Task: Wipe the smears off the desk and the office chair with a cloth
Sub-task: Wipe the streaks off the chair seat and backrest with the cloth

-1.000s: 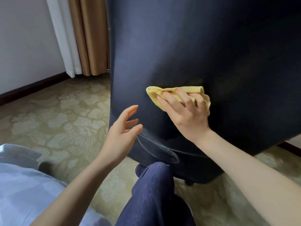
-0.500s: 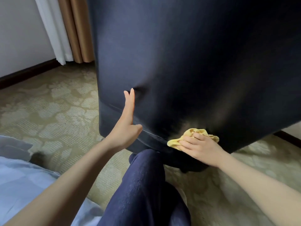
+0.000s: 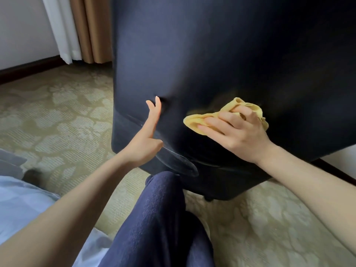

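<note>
We press the left hand (image 3: 146, 139), fingers straight, flat against the dark back of the office chair (image 3: 192, 54). To its right, the right hand (image 3: 237, 132) grips the bunched yellow cloth (image 3: 194, 122) against the lower chair back.

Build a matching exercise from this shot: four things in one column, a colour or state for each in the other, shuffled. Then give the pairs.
Things
1. cloth
2. chair back
3. left hand
4. curtain

Descriptions
A. dark, nearly black
B. flat against the chair, fingers straight
C. yellow, bunched under the right hand
D. tan, hanging at upper left

Pairs: 1-C, 2-A, 3-B, 4-D
</note>
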The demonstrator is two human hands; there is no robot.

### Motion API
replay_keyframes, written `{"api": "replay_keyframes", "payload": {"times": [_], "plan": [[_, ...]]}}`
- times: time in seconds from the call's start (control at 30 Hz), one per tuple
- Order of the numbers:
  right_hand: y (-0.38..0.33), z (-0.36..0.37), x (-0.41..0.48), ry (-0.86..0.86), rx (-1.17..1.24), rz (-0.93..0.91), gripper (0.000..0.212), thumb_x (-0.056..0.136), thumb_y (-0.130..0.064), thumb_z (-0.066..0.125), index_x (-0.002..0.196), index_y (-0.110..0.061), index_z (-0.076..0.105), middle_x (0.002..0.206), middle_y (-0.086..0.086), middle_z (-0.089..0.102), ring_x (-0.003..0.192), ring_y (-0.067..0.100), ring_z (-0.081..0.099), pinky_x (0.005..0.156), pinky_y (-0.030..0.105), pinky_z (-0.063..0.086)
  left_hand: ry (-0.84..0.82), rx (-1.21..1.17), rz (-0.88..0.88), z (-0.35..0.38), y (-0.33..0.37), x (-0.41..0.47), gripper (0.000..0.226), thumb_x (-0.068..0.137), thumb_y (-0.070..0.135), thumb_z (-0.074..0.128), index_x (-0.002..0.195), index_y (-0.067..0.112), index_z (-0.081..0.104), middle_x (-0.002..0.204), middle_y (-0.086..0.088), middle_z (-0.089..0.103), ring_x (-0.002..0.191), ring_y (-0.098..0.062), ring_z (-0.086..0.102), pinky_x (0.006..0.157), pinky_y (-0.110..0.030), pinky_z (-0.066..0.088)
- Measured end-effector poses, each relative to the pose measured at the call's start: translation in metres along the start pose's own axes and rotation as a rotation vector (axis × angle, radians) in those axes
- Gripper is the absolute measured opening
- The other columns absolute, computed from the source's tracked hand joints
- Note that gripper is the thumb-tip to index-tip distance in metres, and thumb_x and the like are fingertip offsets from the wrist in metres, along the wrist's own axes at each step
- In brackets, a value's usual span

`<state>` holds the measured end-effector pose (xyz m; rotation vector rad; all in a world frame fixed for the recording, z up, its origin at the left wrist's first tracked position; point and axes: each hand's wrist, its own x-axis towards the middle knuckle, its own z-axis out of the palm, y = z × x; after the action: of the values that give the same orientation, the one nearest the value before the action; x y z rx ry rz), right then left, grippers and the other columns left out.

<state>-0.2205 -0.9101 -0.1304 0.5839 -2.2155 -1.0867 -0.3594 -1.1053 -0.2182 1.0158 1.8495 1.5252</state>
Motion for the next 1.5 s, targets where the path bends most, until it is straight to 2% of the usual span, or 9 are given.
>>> {"api": "replay_keyframes", "payload": {"times": [0.1,0.2,0.4,0.53,0.7,0.83,0.97,1.3,1.5], "plan": [[-0.015,0.015,0.026,0.045,0.014,0.066,0.020,0.088,-0.018,0.062,0.101,-0.025,0.075,0.096,-0.005,0.072,0.098,0.016,0.047,0.084,0.034,0.032,0.013,0.011,0.017,-0.005,-0.001,0.002,0.112,0.072,-0.020,0.036,0.146,0.051,-0.010,0.152,0.026,-0.024,0.137,0.011,0.002,0.083,-0.032,0.048],[-0.036,0.031,0.033,-0.007,-0.011,0.084,0.021,0.087,-0.019,0.060,0.099,-0.027,0.075,0.098,-0.008,0.071,0.100,0.017,0.046,0.084,0.034,0.033,0.068,0.086,-0.003,-0.006,0.001,0.006,0.111,0.070,-0.018,0.035,0.145,0.048,-0.012,0.154,0.020,-0.021,0.135,0.007,0.000,0.115,-0.057,0.018],[-0.091,0.059,0.014,-0.312,0.070,-0.090,0.021,0.080,-0.020,0.062,0.093,-0.028,0.074,0.090,-0.014,0.067,0.091,0.009,0.064,0.092,0.031,0.032,0.221,0.226,-0.065,-0.004,0.006,0.020,0.111,0.066,-0.015,0.035,0.147,0.040,-0.017,0.156,0.014,-0.022,0.136,0.008,0.004,0.103,-0.070,0.025],[-0.107,0.061,-0.006,-0.475,0.128,-0.166,0.024,0.072,-0.029,0.075,0.096,-0.028,0.075,0.094,-0.012,0.068,0.095,0.010,0.063,0.096,0.031,0.030,0.213,0.269,-0.079,-0.016,0.008,0.026,0.108,0.069,-0.014,0.035,0.147,0.040,-0.018,0.157,0.012,-0.021,0.126,-0.013,0.042,0.097,-0.075,0.025],[-0.104,0.041,-0.041,-0.584,0.133,-0.287,0.012,0.074,-0.023,0.074,0.086,-0.022,0.074,0.089,-0.006,0.066,0.090,0.015,0.061,0.097,0.035,0.030,0.176,0.357,-0.069,-0.032,0.008,0.029,0.106,0.071,-0.013,0.036,0.148,0.035,-0.018,0.158,0.008,-0.021,0.095,-0.022,0.060,0.071,-0.037,0.047],[-0.077,0.009,-0.081,-0.586,0.117,-0.344,0.011,0.079,-0.015,0.069,0.087,-0.020,0.075,0.089,-0.005,0.068,0.089,0.015,0.064,0.095,0.035,0.032,0.271,0.622,-0.095,-0.020,0.006,0.029,0.104,0.074,-0.006,0.048,0.150,0.025,-0.016,0.159,0.001,-0.018,0.117,-0.028,0.047,0.109,-0.051,0.028],[-0.043,-0.015,-0.093,-0.463,0.125,-0.237,0.028,0.089,-0.007,0.050,0.095,-0.018,0.075,0.094,-0.002,0.070,0.089,0.017,0.066,0.088,0.034,0.035,0.343,0.971,0.109,0.014,-0.010,0.014,0.106,0.073,0.003,0.060,0.151,0.016,-0.011,0.159,-0.009,-0.016,0.146,-0.034,-0.008,0.115,-0.054,0.005],[-0.004,-0.018,-0.020,-0.073,-0.004,-0.027,0.016,0.091,-0.017,0.063,0.099,-0.022,0.075,0.097,-0.003,0.072,0.096,0.018,0.049,0.085,0.035,0.032,0.215,1.238,0.402,0.037,-0.024,0.021,0.133,0.065,0.001,0.076,0.146,0.032,-0.025,0.157,-0.007,-0.014,0.143,-0.047,-0.002,0.109,-0.064,0.010],[-0.055,0.024,0.001,-0.192,0.024,0.021,0.018,0.086,-0.015,0.059,0.091,-0.024,0.074,0.095,-0.005,0.069,0.099,0.016,0.059,0.091,0.034,0.031,0.207,1.280,0.420,0.026,-0.027,0.024,0.125,0.066,-0.011,0.060,0.145,0.036,-0.024,0.155,-0.002,-0.016,0.144,-0.043,0.000,0.106,-0.067,0.019]]}}
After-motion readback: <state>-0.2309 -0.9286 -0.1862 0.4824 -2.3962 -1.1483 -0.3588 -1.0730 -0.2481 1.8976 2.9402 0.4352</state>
